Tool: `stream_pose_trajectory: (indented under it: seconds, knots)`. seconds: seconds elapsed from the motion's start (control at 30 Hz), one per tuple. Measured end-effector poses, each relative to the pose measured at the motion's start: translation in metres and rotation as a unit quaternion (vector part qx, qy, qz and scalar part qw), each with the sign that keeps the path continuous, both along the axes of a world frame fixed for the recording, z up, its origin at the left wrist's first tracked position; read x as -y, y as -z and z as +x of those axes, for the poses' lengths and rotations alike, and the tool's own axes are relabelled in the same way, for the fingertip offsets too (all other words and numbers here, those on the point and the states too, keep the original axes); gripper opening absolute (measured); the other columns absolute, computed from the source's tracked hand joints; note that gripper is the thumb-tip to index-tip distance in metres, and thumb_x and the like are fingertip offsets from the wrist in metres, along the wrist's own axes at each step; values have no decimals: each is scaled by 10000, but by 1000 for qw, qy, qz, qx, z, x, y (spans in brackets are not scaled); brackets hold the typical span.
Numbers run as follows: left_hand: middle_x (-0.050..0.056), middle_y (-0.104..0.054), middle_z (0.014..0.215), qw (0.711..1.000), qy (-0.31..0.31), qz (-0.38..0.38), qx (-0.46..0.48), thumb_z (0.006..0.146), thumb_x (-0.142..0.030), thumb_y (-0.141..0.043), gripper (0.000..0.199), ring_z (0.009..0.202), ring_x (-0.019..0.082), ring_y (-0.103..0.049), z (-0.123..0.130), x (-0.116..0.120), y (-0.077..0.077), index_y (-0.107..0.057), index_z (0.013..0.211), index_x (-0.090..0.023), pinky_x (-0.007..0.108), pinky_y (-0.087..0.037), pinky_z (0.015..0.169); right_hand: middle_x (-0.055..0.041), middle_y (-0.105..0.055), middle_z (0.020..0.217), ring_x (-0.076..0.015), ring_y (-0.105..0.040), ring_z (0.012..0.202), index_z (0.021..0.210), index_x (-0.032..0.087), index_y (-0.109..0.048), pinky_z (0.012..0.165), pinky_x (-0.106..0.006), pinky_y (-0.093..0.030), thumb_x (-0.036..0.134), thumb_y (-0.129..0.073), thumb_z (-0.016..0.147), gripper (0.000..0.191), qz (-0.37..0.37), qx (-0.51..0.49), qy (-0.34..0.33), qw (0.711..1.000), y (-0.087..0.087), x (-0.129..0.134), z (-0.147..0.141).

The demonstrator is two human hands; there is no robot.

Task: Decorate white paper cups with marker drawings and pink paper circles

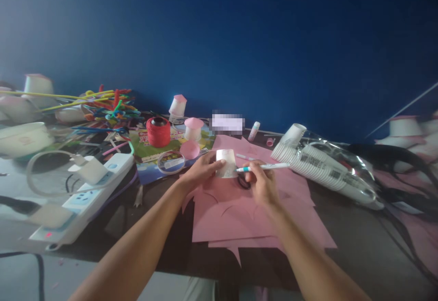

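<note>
Before a blue wall (219, 40), the left hand (201, 171) grips a paper cup (227, 166) over pink paper (232, 223); the right hand (262, 184) pinches a marker (278, 166) crosswise, tip at the cup's right edge.

Roomiest spot's on the near side of the left hand (205, 168) and right hand (262, 184), where the flat pink paper sheets (236, 223) lie low, plus there's a bare patch of dark tabletop (119, 216) further left. Going outward past the left hand you'd run into a fat red yarn spool (158, 135) and a small white cup with a pink cone top (193, 129), then a long white plastic power strip (77, 214). Right of the right hand, a slanting stack of white paper cups in clear plastic (316, 166) pretty much walls things off.
</note>
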State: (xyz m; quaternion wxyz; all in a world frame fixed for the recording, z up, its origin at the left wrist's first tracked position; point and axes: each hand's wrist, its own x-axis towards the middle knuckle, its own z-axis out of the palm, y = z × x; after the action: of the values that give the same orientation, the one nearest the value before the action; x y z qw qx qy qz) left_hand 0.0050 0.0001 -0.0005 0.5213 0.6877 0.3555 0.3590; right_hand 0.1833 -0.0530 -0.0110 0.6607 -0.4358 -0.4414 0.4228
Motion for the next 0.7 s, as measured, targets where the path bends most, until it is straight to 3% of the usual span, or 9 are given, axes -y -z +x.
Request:
stream_pose_trajectory:
  seconds: [0.1, 0.27, 0.53, 0.7]
  knots:
    - [32, -569, 783, 1000, 1, 1, -1, 792, -464, -526, 434, 631, 106, -450, 0, 1, -1, -584, 1052, -121, 217, -328, 548, 53, -463, 405, -83, -411, 420, 657, 168, -639, 438, -221, -289, 308, -569, 778, 198, -6, -26, 1, 1000, 1, -1, 2]
    - [26, -560, 781, 1000, -4, -2, -8, 795, -482, -520, 419, 633, 107, -454, -1, 0, 1, -588, 994, -119, 218, -316, 537, 51, -470, 398, -74, -379, 397, 661, 160, -649, 422, -220, -261, 304, -576, 773, 196, -16, 14, -21, 1000, 5, 0, 2]
    - [24, -570, 774, 1000, -1, -6, 6, 788, -455, -536, 422, 628, 106, -456, 0, 0, -1, -588, 1053, -131, 222, -342, 558, 54, -458, 421, -79, -405, 434, 651, 164, -636, 447, -221, -283, 303, -563, 778, 202, -14, -3, 21, 1000, 2, -1, 2]
    - [22, -562, 777, 1000, 0, -8, 0, 795, -463, -525, 416, 619, 104, -448, -1, 0, 0, -590, 1039, -133, 218, -328, 539, 52, -458, 397, -80, -391, 406, 640, 162, -641, 435, -223, -276, 291, -568, 759, 191, -26, -11, -10, 1000, 2, 0, 3]
